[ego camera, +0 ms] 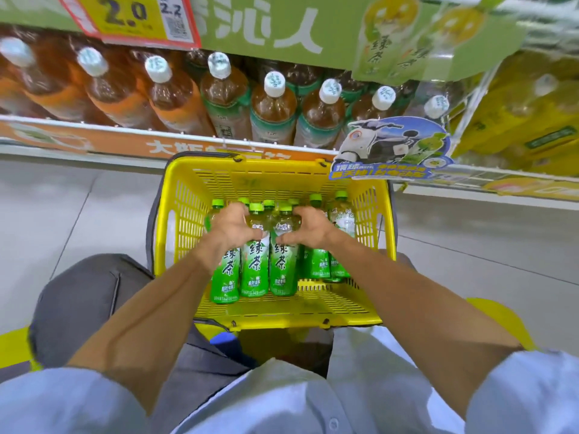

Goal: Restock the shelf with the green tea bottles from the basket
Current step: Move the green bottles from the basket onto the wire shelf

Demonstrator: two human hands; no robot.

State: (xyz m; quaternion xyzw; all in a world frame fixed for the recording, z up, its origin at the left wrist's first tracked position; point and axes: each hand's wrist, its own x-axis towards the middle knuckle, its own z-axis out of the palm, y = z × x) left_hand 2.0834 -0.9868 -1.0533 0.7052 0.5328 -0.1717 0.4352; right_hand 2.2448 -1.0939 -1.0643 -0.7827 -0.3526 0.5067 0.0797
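A yellow plastic basket [181, 214] stands on the floor before the shelf, holding several green tea bottles with green caps. My left hand [230, 228] grips the shoulders of the left front bottles [255, 270]. My right hand [310, 227] grips the right front bottle [283, 270] near its neck. Together the hands clasp three front bottles from both sides. More green tea bottles [340, 220] stand behind and to the right in the basket. The shelf [188, 142] above holds large brown tea bottles [272, 111] with white caps.
A blue scooter advert card [391, 148] sticks out from the shelf edge over the basket's far right corner. Yellow packs [526, 120] fill the shelf at right. A price tag [131, 17] hangs at top left. Grey floor tiles lie on both sides; my knees flank the basket.
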